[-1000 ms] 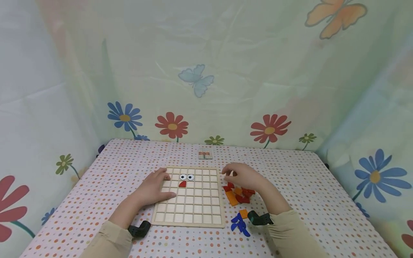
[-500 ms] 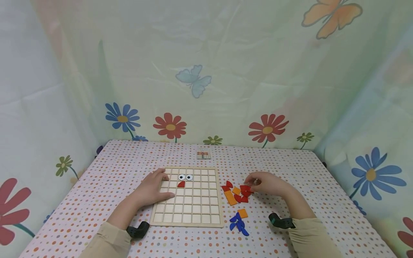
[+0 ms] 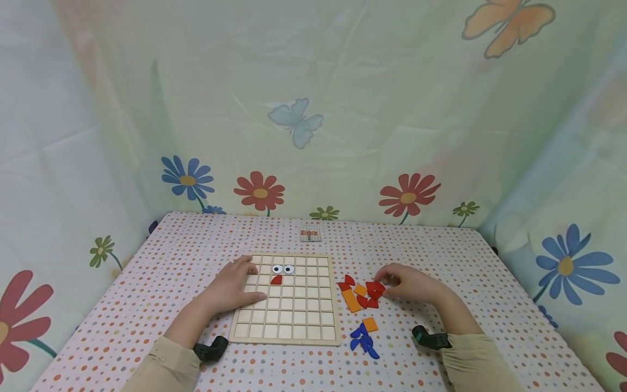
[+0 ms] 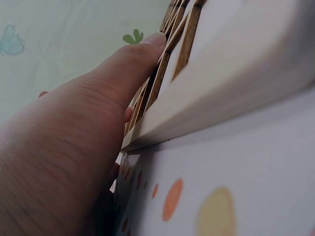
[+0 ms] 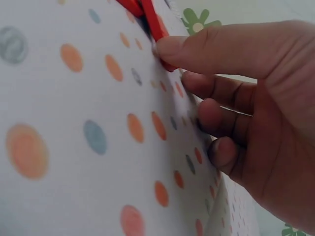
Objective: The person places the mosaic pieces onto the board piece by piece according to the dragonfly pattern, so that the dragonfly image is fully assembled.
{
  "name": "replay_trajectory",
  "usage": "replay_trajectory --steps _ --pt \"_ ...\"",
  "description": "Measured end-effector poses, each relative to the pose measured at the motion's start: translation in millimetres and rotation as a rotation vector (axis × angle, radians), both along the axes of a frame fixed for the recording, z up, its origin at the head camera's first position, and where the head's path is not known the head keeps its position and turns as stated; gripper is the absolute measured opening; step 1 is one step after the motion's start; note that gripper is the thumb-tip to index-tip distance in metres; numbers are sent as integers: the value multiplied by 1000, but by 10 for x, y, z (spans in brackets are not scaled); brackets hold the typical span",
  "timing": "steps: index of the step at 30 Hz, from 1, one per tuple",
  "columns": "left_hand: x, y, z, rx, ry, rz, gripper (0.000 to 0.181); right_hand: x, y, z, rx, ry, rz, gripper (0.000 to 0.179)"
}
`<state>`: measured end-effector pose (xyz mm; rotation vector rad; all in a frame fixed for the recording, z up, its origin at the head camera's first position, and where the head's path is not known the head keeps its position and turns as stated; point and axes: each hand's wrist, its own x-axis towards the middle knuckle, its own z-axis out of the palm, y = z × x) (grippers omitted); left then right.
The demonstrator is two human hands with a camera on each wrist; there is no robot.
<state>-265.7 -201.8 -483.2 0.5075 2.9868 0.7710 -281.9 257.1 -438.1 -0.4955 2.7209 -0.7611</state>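
Note:
In the head view my left hand rests on the left edge of a wooden grid board, fingers spread. Its thumb lies straight over the board's rim in the left wrist view. Two round eye pieces and a red quarter-circle piece sit in the grid's upper cells. My right hand is at the right side of a cluster of red pieces. Its thumb and index finger pinch one red piece at the edge, the index fingertip largely hidden behind the thumb; the other fingers are curled.
Orange pieces lie between the board and the red ones. Closer to me are an orange square and several blue pieces. A small card with a grid picture lies at the back of the dotted tablecloth.
My right hand has moved right and toward me, from beside the board's upper right corner to the red pieces, then stayed almost still. The left hand and board have held their place.

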Motion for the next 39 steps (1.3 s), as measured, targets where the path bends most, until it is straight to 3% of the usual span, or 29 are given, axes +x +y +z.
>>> replay_trajectory --steps 28,39 --pt "7 6 9 -8 -8 11 62 -18 -29 -34 -28 35 -7 22" --pt "20 25 22 -9 -10 23 60 -22 -46 43 3 57 -32 22"
